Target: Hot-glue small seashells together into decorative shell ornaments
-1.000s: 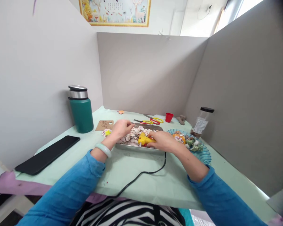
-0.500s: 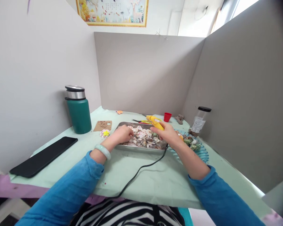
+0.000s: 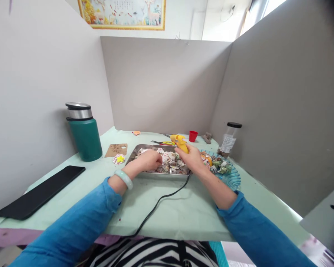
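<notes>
My right hand (image 3: 194, 160) is closed round a yellow glue gun (image 3: 180, 142) and holds it over the far right part of a metal tray (image 3: 135, 154) full of small shells. The gun's black cord (image 3: 161, 199) runs from under that hand toward me across the table. My left hand (image 3: 149, 161) rests with curled fingers on the shells at the tray's near left; what its fingertips pinch is too small to make out. A pale green bangle (image 3: 123, 177) sits on my left wrist.
A blue glass plate (image 3: 231, 178) with coloured shells lies right of the tray. Scissors (image 3: 164, 142), a red cup (image 3: 193, 136) and a clear jar (image 3: 229, 140) stand behind. At left are a green flask (image 3: 82, 132), a brown card (image 3: 116, 150), a shell flower (image 3: 118, 159) and a black phone (image 3: 39, 191). Grey partitions wall the desk.
My right hand picked the glue gun up off the shells and raised it toward the tray's far right. My left hand drew back a little across the shells. The camera view shifted right.
</notes>
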`<state>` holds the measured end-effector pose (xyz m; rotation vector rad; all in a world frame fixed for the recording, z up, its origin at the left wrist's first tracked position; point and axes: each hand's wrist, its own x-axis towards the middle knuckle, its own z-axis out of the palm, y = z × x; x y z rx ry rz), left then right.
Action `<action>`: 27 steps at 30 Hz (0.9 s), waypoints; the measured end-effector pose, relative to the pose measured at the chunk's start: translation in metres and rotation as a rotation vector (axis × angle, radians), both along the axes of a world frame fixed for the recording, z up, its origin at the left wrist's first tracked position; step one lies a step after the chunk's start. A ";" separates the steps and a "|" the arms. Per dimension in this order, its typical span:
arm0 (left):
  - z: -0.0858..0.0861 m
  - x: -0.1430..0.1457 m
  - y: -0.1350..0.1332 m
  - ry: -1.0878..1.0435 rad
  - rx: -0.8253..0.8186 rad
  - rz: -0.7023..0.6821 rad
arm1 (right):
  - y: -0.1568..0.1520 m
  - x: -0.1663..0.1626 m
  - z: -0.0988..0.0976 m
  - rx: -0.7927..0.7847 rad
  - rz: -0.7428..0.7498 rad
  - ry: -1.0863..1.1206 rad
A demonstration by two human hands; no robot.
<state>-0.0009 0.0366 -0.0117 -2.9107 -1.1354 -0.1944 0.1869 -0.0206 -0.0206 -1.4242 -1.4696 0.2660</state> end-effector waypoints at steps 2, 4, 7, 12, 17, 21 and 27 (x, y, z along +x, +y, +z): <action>0.001 0.011 -0.004 0.066 0.028 -0.001 | 0.001 0.000 -0.001 0.001 -0.010 0.014; 0.001 0.019 -0.006 0.103 0.049 0.026 | 0.001 0.000 -0.002 -0.003 -0.009 0.016; 0.000 0.024 -0.006 0.114 0.049 0.084 | 0.001 -0.001 -0.002 0.007 0.000 0.017; 0.004 0.012 -0.001 -0.222 -0.081 0.118 | -0.003 -0.002 0.001 0.002 0.036 0.069; 0.008 -0.001 -0.005 -0.851 -0.789 0.103 | -0.009 -0.007 0.007 -0.081 0.206 0.275; 0.008 -0.002 -0.015 -0.997 -1.031 0.001 | -0.012 -0.012 0.008 -0.075 0.311 0.356; 0.008 0.001 -0.022 -1.053 -1.101 -0.022 | -0.013 -0.015 0.008 -0.086 0.361 0.381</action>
